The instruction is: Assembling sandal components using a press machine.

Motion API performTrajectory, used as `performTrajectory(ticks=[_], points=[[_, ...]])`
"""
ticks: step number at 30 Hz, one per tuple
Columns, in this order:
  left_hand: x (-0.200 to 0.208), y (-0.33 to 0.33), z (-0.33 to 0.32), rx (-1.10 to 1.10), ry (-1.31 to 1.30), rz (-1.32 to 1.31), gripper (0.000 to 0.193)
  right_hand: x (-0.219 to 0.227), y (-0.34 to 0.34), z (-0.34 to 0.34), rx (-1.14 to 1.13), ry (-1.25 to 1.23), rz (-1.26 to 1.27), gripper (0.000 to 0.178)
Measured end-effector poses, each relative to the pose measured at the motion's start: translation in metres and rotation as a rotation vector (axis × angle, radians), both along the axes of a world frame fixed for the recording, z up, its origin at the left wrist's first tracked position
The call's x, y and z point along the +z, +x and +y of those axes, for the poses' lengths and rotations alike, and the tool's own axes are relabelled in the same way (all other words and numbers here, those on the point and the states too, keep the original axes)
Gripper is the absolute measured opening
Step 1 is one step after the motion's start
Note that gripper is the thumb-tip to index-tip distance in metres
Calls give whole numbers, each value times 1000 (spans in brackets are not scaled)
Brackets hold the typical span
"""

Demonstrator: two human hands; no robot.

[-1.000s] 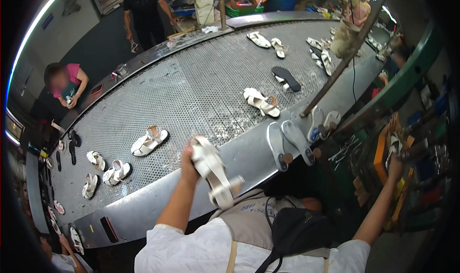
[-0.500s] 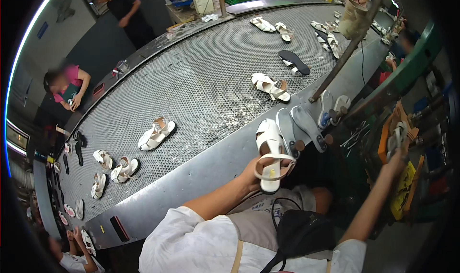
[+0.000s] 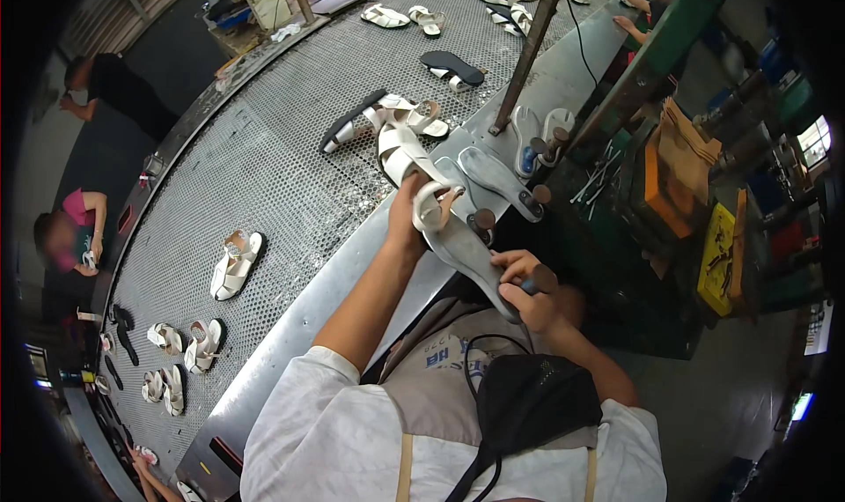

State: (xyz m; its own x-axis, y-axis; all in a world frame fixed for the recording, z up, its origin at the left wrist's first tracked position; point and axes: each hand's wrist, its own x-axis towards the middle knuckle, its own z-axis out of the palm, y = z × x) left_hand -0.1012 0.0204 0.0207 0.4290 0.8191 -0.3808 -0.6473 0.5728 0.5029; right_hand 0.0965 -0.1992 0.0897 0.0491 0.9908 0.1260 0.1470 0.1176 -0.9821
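Note:
My left hand (image 3: pixel 407 216) grips a white strappy sandal (image 3: pixel 400 154) near its heel strap, just over the metal edge of the mesh table. In my right hand (image 3: pixel 532 295) is a grey sole-shaped shoe form with a brown knob (image 3: pixel 462 251). Its far end meets the sandal's heel strap; whether it reaches inside the sandal I cannot tell. Right behind the held sandal lie another white sandal (image 3: pixel 429 117) and a black-soled sandal tipped on its side (image 3: pixel 354 121).
More grey shoe forms (image 3: pixel 497 174) rest on the metal ledge (image 3: pixel 299 343). White sandals (image 3: pixel 238 264) stand about the mesh table (image 3: pixel 290 167). A green post (image 3: pixel 651 79) and a rack with orange and yellow blocks (image 3: pixel 717 260) are on my right. Other people stand across the table.
My right hand has come in from the far right to my lap and now holds the grey form against the sandal. My left hand has moved forward. The tipped black-soled sandal has come into sight.

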Motion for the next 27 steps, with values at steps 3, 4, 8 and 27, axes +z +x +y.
performTrajectory(ticks=[3, 4, 8, 27], points=[[32, 33, -42, 161, 248, 282, 38, 2, -29, 11, -244, 95, -90, 12], [49, 41, -47, 185, 275, 251, 37, 8, -36, 17, -379, 127, -186, 12], [83, 37, -25, -51, 265, 97, 45, 39, -36, 32, -312, 305, -218, 12], [70, 30, -133, -91, 262, 116, 30, 42, -74, 11, -375, 358, -411, 15]])
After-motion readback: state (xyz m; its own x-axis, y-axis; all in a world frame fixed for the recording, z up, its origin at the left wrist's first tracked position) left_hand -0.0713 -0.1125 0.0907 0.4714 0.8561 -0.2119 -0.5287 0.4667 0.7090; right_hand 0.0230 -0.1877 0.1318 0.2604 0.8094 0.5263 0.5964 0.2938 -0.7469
